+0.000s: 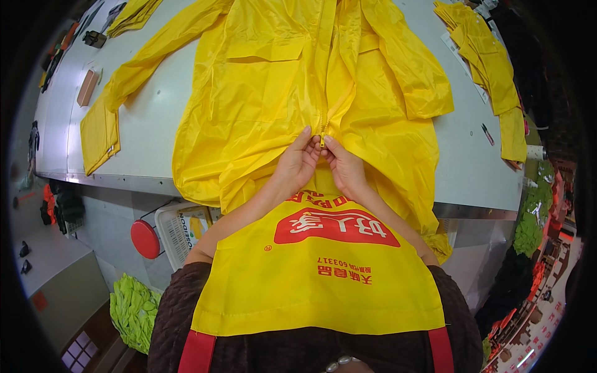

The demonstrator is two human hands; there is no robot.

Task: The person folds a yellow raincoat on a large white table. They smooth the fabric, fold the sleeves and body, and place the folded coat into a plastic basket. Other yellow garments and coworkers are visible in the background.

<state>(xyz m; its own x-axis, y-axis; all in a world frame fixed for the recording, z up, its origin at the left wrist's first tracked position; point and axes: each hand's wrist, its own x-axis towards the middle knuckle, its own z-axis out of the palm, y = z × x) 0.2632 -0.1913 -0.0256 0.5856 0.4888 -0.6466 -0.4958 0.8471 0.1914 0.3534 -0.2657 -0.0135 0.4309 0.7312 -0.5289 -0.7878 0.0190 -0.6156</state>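
A bright yellow jacket (261, 87) lies spread on the white table, its lower hem towards me and its sleeves out to the sides. At the bottom of its front opening, my left hand (300, 160) and my right hand (345, 165) meet at the zipper (323, 138). Both hands pinch the zipper's lower end between thumb and fingers. The zipper's pull hangs between my fingertips. Above my hands the two front edges run up the jacket close together. A flapped pocket (264, 53) shows on the jacket's left part.
Folded yellow pieces (482, 56) lie at the table's right, a pen (487, 134) nearby. On the left are a tan block (88, 87) and a small black object (94, 39). Below the table edge (124, 182) stand a red stool (145, 239), a white basket (174, 230) and lime-green fabric (134, 311).
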